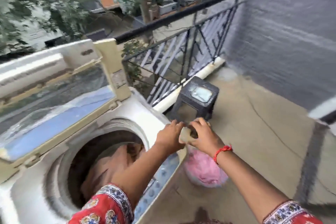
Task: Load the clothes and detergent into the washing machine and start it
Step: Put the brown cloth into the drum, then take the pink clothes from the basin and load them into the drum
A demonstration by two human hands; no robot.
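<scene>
Both hands (185, 132) pinch bag (204, 171) of pink detergent beside clothes-filled washer (101, 160)

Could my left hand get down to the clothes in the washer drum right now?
Probably yes: the lid is up, the drum mouth open, and the clothes lie below the left hand. It would first have to let go of the bag.

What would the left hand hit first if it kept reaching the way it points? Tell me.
Probably the dark stool by the railing. The left hand points up and right past the washer rim; depth is unclear in this blurred view.
</scene>
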